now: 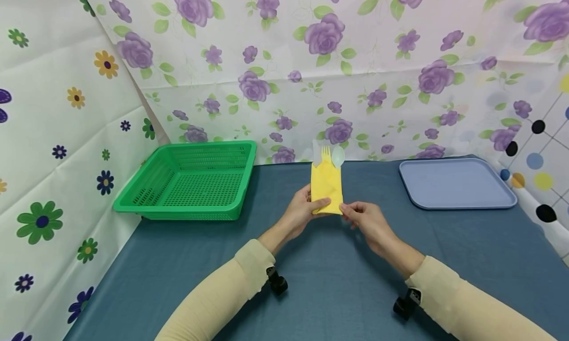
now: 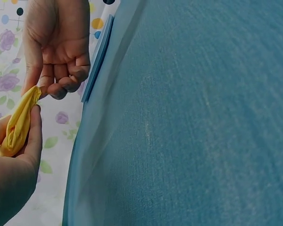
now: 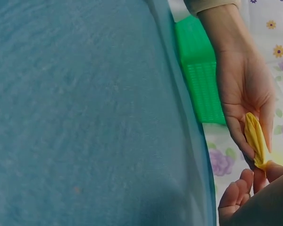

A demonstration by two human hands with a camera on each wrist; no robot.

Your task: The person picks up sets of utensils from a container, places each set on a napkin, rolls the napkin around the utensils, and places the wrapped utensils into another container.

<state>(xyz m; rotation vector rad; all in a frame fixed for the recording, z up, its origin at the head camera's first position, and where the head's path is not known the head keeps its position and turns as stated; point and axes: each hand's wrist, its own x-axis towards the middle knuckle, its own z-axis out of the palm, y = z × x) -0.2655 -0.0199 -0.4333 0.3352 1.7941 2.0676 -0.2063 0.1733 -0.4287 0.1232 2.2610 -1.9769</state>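
Note:
A yellow folded napkin pouch (image 1: 326, 188) is held up above the table in the head view. Out of its top stick a whitish knife (image 1: 316, 153), a yellow fork (image 1: 326, 154) and a pale green spoon (image 1: 338, 156). My left hand (image 1: 303, 207) grips the pouch at its lower left, thumb across the front. With thumb and finger, my right hand (image 1: 366, 222) pinches its lower right corner. Both wrist views show the pouch's bottom edge (image 2: 20, 125) between the hands; the cutlery is hidden there.
On the left of the blue-covered table (image 1: 329, 281) stands a green perforated basket (image 1: 191, 216) with nothing in it. A light blue-grey tray (image 1: 458, 183) lies at the right. Floral sheets (image 1: 284, 49) hang behind the table and along its sides.

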